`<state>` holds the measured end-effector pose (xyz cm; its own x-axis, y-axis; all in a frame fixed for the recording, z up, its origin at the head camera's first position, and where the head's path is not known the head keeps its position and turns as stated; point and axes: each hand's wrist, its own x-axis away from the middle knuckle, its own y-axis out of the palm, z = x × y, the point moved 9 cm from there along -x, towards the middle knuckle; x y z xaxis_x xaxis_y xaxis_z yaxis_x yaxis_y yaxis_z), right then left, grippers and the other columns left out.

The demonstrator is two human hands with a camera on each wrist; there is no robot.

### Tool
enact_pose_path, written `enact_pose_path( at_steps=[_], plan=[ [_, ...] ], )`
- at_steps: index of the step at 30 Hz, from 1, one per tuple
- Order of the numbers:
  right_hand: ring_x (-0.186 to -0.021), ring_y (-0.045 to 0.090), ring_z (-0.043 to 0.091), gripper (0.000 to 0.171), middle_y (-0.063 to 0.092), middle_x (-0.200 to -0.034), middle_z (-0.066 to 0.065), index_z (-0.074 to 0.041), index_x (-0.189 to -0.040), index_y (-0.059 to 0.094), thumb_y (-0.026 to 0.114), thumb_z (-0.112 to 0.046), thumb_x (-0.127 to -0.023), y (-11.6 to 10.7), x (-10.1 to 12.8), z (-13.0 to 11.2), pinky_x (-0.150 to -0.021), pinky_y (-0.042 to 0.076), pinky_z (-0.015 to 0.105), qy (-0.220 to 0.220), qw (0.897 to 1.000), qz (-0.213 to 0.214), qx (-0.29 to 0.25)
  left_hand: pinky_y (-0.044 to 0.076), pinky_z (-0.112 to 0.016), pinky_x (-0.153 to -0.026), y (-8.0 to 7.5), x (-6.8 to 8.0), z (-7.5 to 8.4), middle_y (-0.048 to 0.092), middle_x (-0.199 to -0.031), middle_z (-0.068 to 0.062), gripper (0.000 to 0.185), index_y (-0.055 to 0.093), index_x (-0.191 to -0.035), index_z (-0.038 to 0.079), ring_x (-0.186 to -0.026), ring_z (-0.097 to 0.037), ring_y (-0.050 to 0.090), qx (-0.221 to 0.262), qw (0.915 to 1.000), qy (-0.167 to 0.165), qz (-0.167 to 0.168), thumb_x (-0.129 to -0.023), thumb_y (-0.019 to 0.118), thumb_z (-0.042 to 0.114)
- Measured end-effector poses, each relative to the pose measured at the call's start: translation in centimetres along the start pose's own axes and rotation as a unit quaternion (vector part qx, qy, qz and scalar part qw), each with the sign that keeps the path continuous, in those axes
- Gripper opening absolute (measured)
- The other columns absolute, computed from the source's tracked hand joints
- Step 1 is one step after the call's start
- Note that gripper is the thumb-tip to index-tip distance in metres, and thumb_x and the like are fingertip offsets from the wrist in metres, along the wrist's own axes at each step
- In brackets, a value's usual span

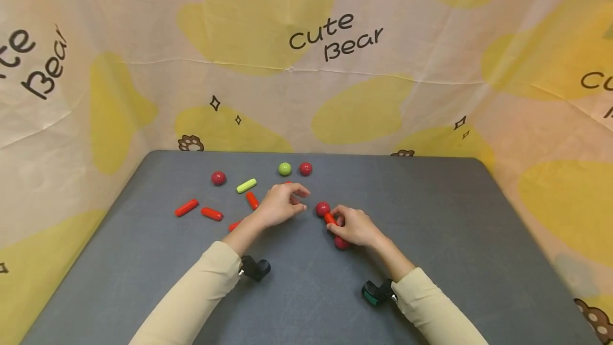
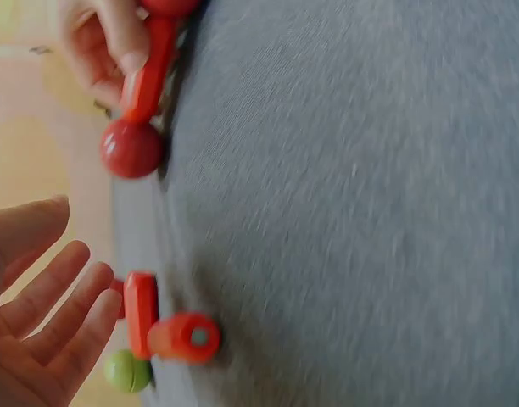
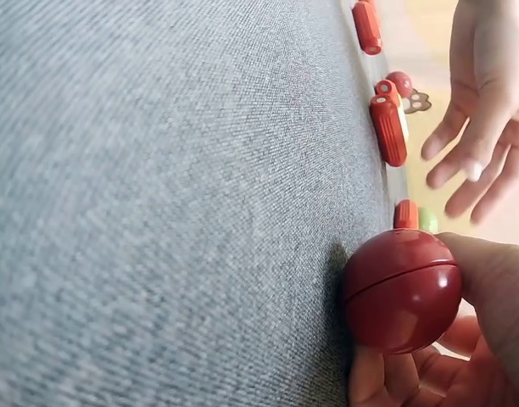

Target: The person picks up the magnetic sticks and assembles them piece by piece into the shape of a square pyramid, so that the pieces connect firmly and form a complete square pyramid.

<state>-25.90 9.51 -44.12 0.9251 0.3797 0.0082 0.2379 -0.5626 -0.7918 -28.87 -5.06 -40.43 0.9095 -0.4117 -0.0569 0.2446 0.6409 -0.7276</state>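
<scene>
My right hand (image 1: 341, 223) grips a short red rod (image 1: 330, 219) that has a red ball (image 1: 323, 208) at its far end and a second red ball (image 1: 341, 243) under the palm. The right wrist view shows that near ball (image 3: 402, 290) up close between thumb and fingers. My left hand (image 1: 298, 200) hovers just left of the far ball with loosely bent fingers and holds nothing. In the left wrist view its fingers (image 2: 47, 314) are spread near the far ball (image 2: 131, 148) and the rod (image 2: 145, 80).
Loose pieces lie on the grey table (image 1: 455, 228): a red ball (image 1: 218, 178), a green rod (image 1: 246, 186), a green ball (image 1: 284, 169), a red ball (image 1: 305, 169), and several red rods, such as two at the left (image 1: 186, 207) (image 1: 212, 213). Printed fabric walls surround the table.
</scene>
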Motion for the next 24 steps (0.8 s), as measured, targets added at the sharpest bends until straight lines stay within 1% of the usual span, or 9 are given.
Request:
enact_pose_path(
  at_steps=[5, 9, 13, 16, 21, 24],
  plan=[
    [-0.051, 0.043, 0.006, 0.024, 0.052, -0.065, -0.005, -0.008, -0.097, 0.063, 0.069, -0.023, -0.08, -0.3, 0.3, 0.4, -0.048, 0.034, 0.022, 0.015, 1.0, 0.008, 0.005, 0.052, -0.033, -0.071, -1.9, 0.6, -1.2, 0.067, -0.103, -0.005, 0.028, 0.067, -0.105, 0.01, -0.085, -0.017, 0.066, -0.004, 0.9988, -0.032, 0.037, -0.078, 0.072, 0.013],
    [-0.05, 0.043, 0.007, 0.024, 0.051, -0.064, -0.004, -0.007, -0.096, 0.062, 0.069, -0.024, -0.08, -0.4, 0.5, 0.8, -0.048, 0.033, 0.022, 0.025, 1.0, 0.011, 0.002, 0.052, -0.034, -0.07, -2.5, 1.4, -2.1, 0.067, -0.102, -0.01, 0.029, 0.066, -0.103, 0.007, -0.084, -0.019, 0.066, -0.022, 0.9968, -0.047, 0.062, -0.076, 0.074, 0.015],
    [-0.05, 0.043, 0.007, 0.023, 0.051, -0.063, -0.005, -0.007, -0.094, 0.062, 0.069, -0.024, -0.08, -0.6, 0.8, 1.2, -0.048, 0.033, 0.022, 0.033, 0.999, 0.016, -0.001, 0.052, -0.035, -0.073, -2.2, 2.0, -3.1, 0.065, -0.102, -0.01, 0.035, 0.065, -0.105, 0.004, -0.084, -0.02, 0.066, -0.043, 0.9942, -0.074, 0.066, -0.075, 0.076, 0.018],
    [-0.05, 0.044, 0.007, 0.023, 0.052, -0.062, -0.005, -0.008, -0.094, 0.062, 0.069, -0.024, -0.08, -0.7, 0.9, 1.4, -0.048, 0.034, 0.022, 0.037, 0.999, 0.02, 0.0, 0.049, -0.037, -0.078, -1.8, 2.4, -3.7, 0.063, -0.101, -0.009, 0.04, 0.064, -0.107, 0.005, -0.086, -0.02, 0.064, -0.063, 0.9914, -0.096, 0.063, -0.073, 0.077, 0.022],
    [-0.05, 0.044, 0.007, 0.025, 0.052, -0.062, -0.005, -0.007, -0.095, 0.061, 0.069, -0.024, -0.08, -0.8, 1.1, 1.6, -0.048, 0.033, 0.022, 0.046, 0.999, 0.021, -0.007, 0.046, -0.041, -0.08, -1.3, 2.7, -3.8, 0.062, -0.097, -0.009, 0.046, 0.063, -0.105, 0.006, -0.09, -0.023, 0.06, -0.098, 0.9881, -0.098, 0.066, -0.069, 0.08, 0.027],
    [-0.05, 0.043, 0.007, 0.025, 0.052, -0.063, -0.004, -0.006, -0.096, 0.061, 0.069, -0.024, -0.08, -0.8, 1.1, 1.6, -0.047, 0.033, 0.022, 0.048, 0.999, 0.021, -0.01, 0.046, -0.04, -0.078, -1.2, 2.8, -3.9, 0.062, -0.094, -0.009, 0.048, 0.063, -0.104, 0.006, -0.088, -0.024, 0.059, -0.111, 0.9861, -0.104, 0.066, -0.066, 0.081, 0.029]
  ],
)
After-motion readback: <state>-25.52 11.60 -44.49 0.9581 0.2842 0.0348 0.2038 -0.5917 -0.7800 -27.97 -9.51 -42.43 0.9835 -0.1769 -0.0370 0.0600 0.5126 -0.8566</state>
